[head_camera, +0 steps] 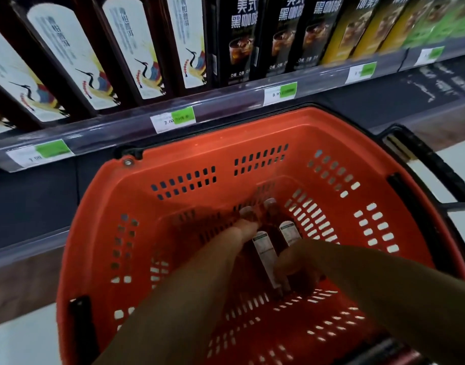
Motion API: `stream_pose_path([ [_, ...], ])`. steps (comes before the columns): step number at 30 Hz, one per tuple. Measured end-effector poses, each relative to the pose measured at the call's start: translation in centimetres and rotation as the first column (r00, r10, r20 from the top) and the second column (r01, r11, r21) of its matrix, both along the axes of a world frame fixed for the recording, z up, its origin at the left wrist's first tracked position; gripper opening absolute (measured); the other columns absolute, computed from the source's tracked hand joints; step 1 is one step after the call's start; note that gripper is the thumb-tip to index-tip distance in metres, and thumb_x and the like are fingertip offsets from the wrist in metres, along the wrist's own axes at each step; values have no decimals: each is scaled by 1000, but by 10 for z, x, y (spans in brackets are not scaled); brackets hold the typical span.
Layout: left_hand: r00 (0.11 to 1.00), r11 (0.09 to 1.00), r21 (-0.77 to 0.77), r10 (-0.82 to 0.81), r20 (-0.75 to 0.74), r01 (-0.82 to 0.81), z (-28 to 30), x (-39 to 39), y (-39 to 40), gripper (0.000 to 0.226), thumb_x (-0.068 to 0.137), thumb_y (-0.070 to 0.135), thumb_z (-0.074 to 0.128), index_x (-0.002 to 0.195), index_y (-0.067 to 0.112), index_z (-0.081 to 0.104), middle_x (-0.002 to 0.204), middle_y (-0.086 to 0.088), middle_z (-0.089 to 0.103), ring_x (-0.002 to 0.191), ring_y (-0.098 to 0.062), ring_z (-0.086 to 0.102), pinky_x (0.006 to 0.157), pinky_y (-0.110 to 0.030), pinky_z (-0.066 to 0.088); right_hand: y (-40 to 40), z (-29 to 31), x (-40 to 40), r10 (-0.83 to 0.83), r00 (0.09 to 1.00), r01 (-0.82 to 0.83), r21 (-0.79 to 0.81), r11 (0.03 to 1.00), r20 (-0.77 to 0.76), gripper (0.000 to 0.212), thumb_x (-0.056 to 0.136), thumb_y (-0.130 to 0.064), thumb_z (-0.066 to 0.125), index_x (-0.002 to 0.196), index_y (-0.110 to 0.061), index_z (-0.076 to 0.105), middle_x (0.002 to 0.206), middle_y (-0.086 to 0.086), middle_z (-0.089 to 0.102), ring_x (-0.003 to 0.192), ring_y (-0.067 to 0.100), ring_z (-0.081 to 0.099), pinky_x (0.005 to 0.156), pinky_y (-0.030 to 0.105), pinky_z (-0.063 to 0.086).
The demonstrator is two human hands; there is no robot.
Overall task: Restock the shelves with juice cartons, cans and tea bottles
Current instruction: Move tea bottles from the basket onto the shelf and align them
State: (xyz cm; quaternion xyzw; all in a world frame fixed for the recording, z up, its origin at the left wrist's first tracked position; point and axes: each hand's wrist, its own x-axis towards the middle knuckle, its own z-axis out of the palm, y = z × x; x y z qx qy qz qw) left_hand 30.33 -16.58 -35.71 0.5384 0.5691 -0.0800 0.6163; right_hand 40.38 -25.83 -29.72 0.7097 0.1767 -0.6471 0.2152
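Two bare forearms are reached down from the near edge into an orange shopping basket, whose perforated walls fill the lower part of the view. The left hand is laid along the left of two dark tea bottles that lie side by side on the basket floor, caps pointing away; its fingers appear wrapped round the neck end of the left bottle, just below the pale cap. The right hand is curled over the near ends of the bottles, and seems to be gripping the right bottle, though the fingers are shadowed and blurred. No other stock can be made out in the basket.

Beyond the basket, a shelf rail carrying price tags is seen, with a row of white-labelled dark tea bottles standing above it on the left and black coffee cartons to their right.

The step in hand is judged to be the picking up of the last bottles from the basket. For the next move, the bottles would need to be lifted clear of the rim, turned upright and set among the matching bottles on the shelf, where the row looks closely packed.
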Motion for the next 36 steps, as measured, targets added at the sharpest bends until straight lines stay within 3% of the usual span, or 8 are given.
stream_pose_path([
  [4, 999, 994, -100, 45, 1, -45, -18, -3, -3, 62, 96, 57, 62, 141, 14, 59, 147, -11, 55, 135, -29, 51, 105, -35, 42, -2, 5, -11, -48, 999, 48, 19, 999, -14, 9, 102, -10, 53, 102, -9, 62, 130, 17, 56, 126, 33, 53, 106, 44, 48],
  [7, 997, 990, -119, 80, 1, -79, -25, -5, -4, 68, 82, 63, 76, 134, 21, 64, 140, -6, 60, 130, -28, 55, 103, -35, 44, 1, 0, -19, 19, 997, -16, 54, 998, -71, 23, 101, -7, 52, 120, -3, 64, 106, 14, 60, 130, 39, 52, 106, 44, 47],
  [13, 985, 984, -86, 160, 67, -154, -30, -16, -7, 39, 86, 46, 80, 116, 25, 66, 124, -4, 69, 109, -21, 65, 99, -39, 54, -1, -11, -23, 46, 998, -46, 20, 999, -32, 3, 93, -16, 68, 95, -17, 66, 135, 17, 48, 121, 39, 50, 95, 42, 53],
  [16, 966, 973, -78, 227, 121, -218, -19, -38, -13, 34, 87, 46, 80, 112, 30, 63, 125, 1, 68, 90, -7, 61, 81, -29, 51, -4, -4, -24, 62, 998, -62, 35, 997, 1, 15, 91, -24, 73, 102, -17, 66, 116, 10, 58, 108, 30, 57, 81, 36, 55],
  [20, 951, 955, -53, 295, 95, -291, -5, -65, -18, 48, 84, 45, 83, 120, 26, 59, 122, 4, 68, 93, -12, 61, 83, -32, 49, -13, 5, -41, 130, 991, -128, 89, 988, -18, 36, 102, -15, 58, 138, -12, 56, 147, 12, 50, 134, 31, 51, 106, 40, 48],
  [24, 950, 948, 70, 311, 15, -311, 23, -89, -11, 54, 77, 56, 84, 114, 25, 61, 106, 7, 68, 88, -14, 63, 76, -30, 49, -11, 26, -55, 25, 993, -11, 126, 992, -112, 42, 95, -21, 70, 134, -11, 63, 138, 7, 61, 131, 26, 55, 110, 40, 46],
  [32, 968, 866, 432, 235, 90, -251, 125, -102, -14, 85, 73, 60, 85, 137, 23, 43, 131, 1, 64, 124, -23, 60, 106, -32, 46, 2, 75, -58, 127, 990, -102, 297, 950, -64, 37, 94, -25, 70, 127, -10, 66, 129, 9, 65, 110, 22, 65, 94, 30, 53],
  [36, 975, 774, 602, 93, 201, -198, 196, -119, -17, 75, 75, 54, 87, 131, 25, 46, 122, 5, 67, 110, -10, 65, 101, -29, 49, 4, 98, -63, -58, 985, 125, 451, 884, -160, 8, 80, -3, 80, 82, -6, 73, 79, 11, 73, 57, 15, 68, 54, 25, 54],
])
